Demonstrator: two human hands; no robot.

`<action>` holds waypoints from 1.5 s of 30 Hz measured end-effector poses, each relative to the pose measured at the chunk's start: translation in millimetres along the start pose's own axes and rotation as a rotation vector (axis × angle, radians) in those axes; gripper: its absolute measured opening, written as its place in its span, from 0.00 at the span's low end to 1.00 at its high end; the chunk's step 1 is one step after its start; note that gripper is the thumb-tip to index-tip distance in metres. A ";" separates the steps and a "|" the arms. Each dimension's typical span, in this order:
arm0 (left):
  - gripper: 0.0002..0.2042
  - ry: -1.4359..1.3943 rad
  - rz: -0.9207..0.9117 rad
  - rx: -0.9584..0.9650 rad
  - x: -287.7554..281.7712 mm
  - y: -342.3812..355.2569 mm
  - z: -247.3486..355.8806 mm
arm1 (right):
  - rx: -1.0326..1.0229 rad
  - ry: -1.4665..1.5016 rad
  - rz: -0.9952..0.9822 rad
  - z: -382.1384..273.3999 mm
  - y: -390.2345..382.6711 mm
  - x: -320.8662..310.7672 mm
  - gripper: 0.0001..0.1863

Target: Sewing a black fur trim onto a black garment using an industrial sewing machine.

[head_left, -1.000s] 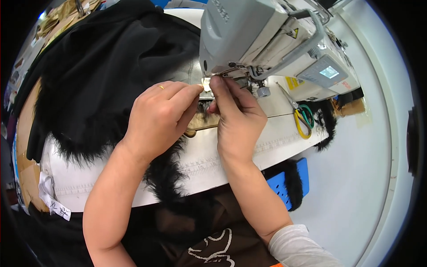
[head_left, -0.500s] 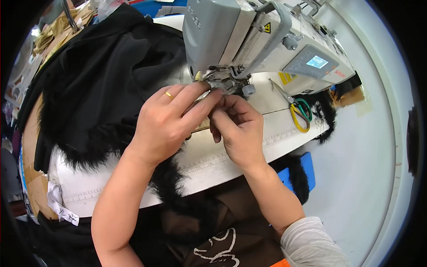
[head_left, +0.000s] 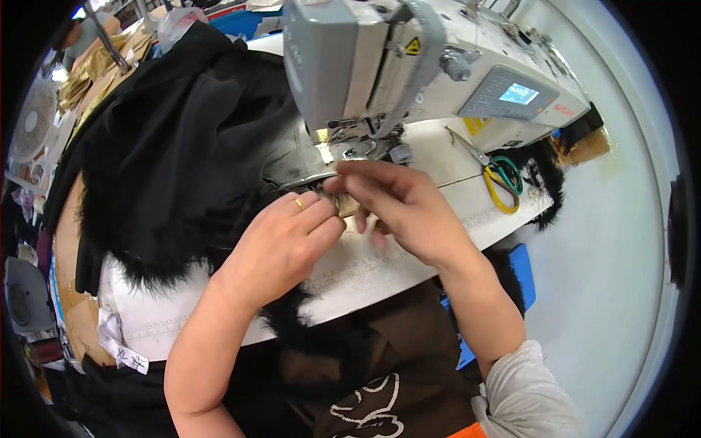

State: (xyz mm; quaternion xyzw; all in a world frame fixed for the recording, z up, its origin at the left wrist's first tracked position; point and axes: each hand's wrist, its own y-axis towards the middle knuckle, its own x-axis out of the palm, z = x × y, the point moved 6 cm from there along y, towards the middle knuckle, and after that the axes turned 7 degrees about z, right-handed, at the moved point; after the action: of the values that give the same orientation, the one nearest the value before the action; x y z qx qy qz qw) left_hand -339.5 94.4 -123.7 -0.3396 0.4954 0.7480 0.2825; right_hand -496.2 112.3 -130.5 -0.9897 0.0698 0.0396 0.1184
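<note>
In the middle of the table my left hand (head_left: 285, 244) has its fingers curled and pressed together on black fur trim (head_left: 288, 310), which hangs below the wrist over the table's front edge. Beside it, my right hand (head_left: 409, 208) is slightly blurred, its fingers apart and nothing visible in them. Both are just in front of the sewing machine's (head_left: 328, 66) needle area. A black garment (head_left: 190, 139) with furry edges spreads over the left of the table, one edge reaching toward the presser foot. My fingers hide part of that edge.
Scissors (head_left: 504, 182) with yellow and green handles lie right of my right hand. Black fur scraps (head_left: 544, 182) sit beyond them. A white cloth tag (head_left: 120, 343) hangs at the table's left corner. A small fan (head_left: 36, 113) and another person (head_left: 91, 33) are at far left.
Both hands have drawn back from the needle area toward me, uncovering the presser foot. My right hand has parted from the left and its fingers have spread. The view has shifted slightly.
</note>
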 end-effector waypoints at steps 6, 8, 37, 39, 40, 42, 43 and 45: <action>0.12 0.029 0.017 0.028 0.5 1.3 -2.6 | 0.130 0.428 -0.083 20.2 34.5 30.1 0.18; 0.10 0.078 0.075 0.032 -0.6 -0.5 -6.3 | 0.138 0.408 -0.049 17.5 38.8 36.5 0.17; 0.13 0.260 0.178 0.090 11.3 29.1 16.7 | -0.008 -0.491 -0.102 29.7 -101.4 -118.3 0.19; 0.10 0.293 0.157 0.095 15.4 27.7 16.6 | -0.144 -0.584 -0.025 14.1 -89.6 -135.6 0.16; 0.10 0.286 0.158 0.100 17.1 29.2 17.5 | -0.330 -0.713 0.069 5.4 -81.0 -149.0 0.14; 0.09 0.265 0.191 0.122 17.3 30.2 21.5 | -0.529 -1.050 0.351 -4.3 -65.2 -185.3 0.16; 0.09 0.245 0.195 0.110 16.3 33.7 23.1 | -0.526 -1.187 0.441 -0.6 -57.6 -200.5 0.19; 0.10 0.207 0.205 0.095 18.0 34.2 21.8 | -0.441 -1.342 0.479 3.5 -43.0 -222.2 0.23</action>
State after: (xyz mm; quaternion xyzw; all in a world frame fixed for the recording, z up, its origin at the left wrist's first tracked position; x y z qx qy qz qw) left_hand -381.3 104.3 -113.0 -0.3488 0.5890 0.7094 0.1677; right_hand -709.4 183.2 -103.0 -0.7113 0.1868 0.6732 -0.0778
